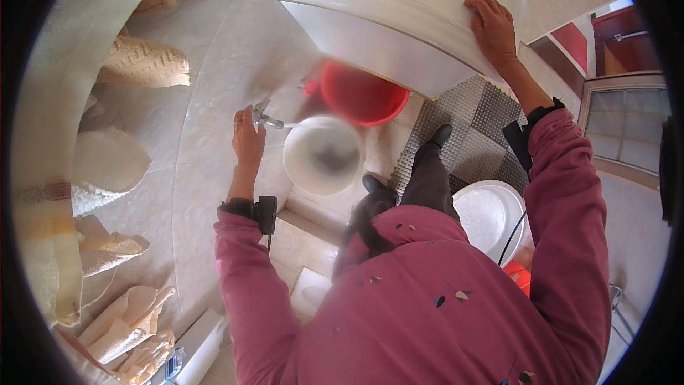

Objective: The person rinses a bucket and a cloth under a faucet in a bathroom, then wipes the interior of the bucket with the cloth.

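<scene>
A chrome tap (267,120) juts from the tiled wall, and my left hand (248,139) is at it with the fingers closed about its handle. A pale stream runs from the spout toward a white bucket (303,171). Inside the bucket is something dark and blurred. My right hand (493,32) lies on the rim of a white washbasin (399,3), fingers slightly bent and apart, holding nothing.
Behind the bucket stands a red basin (363,96), partly under the washbasin cabinet (370,46). A grey textured mat (463,128) lies by my feet. A white tub (484,217) is beside my right leg. Towels (146,63) hang along the left wall.
</scene>
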Demonstrator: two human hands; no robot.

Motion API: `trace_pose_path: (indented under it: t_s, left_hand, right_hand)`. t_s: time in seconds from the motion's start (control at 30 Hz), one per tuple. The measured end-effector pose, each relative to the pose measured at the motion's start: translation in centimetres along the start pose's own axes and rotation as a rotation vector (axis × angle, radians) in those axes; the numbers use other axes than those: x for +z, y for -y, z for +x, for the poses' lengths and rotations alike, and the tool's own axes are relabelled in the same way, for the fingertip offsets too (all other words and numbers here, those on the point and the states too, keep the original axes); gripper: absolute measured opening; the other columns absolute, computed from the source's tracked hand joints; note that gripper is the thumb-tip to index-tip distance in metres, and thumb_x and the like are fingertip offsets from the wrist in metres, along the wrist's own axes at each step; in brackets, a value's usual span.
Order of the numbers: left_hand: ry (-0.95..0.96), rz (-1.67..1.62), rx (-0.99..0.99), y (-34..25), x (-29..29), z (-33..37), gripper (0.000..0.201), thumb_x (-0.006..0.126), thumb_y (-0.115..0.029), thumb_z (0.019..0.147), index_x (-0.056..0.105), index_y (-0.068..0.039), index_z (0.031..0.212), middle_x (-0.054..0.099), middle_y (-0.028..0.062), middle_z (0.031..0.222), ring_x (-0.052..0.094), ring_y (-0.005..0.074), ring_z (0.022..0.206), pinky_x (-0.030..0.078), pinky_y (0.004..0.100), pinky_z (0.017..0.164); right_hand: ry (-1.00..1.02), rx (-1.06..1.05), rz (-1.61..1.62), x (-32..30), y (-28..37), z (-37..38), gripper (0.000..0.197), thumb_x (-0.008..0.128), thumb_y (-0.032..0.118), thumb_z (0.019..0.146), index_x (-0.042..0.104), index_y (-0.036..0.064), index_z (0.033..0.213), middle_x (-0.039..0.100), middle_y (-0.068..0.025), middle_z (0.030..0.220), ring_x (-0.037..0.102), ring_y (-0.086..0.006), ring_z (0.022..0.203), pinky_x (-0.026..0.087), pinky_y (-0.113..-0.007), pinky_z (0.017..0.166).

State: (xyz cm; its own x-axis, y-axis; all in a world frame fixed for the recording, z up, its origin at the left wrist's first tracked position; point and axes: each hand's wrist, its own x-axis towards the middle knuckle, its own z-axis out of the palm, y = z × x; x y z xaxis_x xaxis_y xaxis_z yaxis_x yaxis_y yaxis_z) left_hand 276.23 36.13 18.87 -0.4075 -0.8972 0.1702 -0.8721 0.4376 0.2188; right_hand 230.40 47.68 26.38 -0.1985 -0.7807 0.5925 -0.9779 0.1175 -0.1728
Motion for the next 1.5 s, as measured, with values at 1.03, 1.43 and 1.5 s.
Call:
trace_pose_path:
  t_s: [1.03, 1.43, 1.5]
  left_hand:
    - [0.257, 0.246, 0.094, 0.4, 2.7, 4.0, 0.018, 0.047, -0.005, 0.059, 0.052, -0.008, 0.076, 0.053, 0.0068, 0.076, 0.047, 0.0244, 0.076, 0.039, 0.0351, 0.063]
    - [0.260, 0.203, 0.080, -0.1, 3.1, 4.6, 0.018, 0.047, -0.005, 0.060, 0.052, -0.009, 0.077, 0.052, 0.0058, 0.075, 0.047, 0.0242, 0.075, 0.039, 0.0353, 0.062]
    - [0.252, 0.205, 0.092, -0.1, 3.2, 4.6, 0.018, 0.047, -0.005, 0.060, 0.052, -0.009, 0.076, 0.052, 0.0060, 0.075, 0.047, 0.0243, 0.075, 0.039, 0.0354, 0.062]
  right_hand:
    - [0.039, -0.001, 0.012, -1.2, 2.1, 0.6, 0.022, 0.042, 0.004, 0.065, 0.048, 0.0083, 0.085, 0.049, -0.0036, 0.094, 0.044, -0.0210, 0.091, 0.031, -0.031, 0.079]
    - [0.031, 0.003, -0.029, -1.2, 1.9, 0.6, 0.021, 0.042, 0.005, 0.066, 0.049, 0.0089, 0.085, 0.049, -0.0030, 0.094, 0.044, -0.0210, 0.091, 0.031, -0.031, 0.080]
    - [0.031, 0.003, -0.027, -1.1, 1.9, 0.6, 0.021, 0.042, 0.005, 0.066, 0.049, 0.0089, 0.085, 0.049, -0.0032, 0.094, 0.044, -0.0210, 0.091, 0.031, -0.031, 0.080]
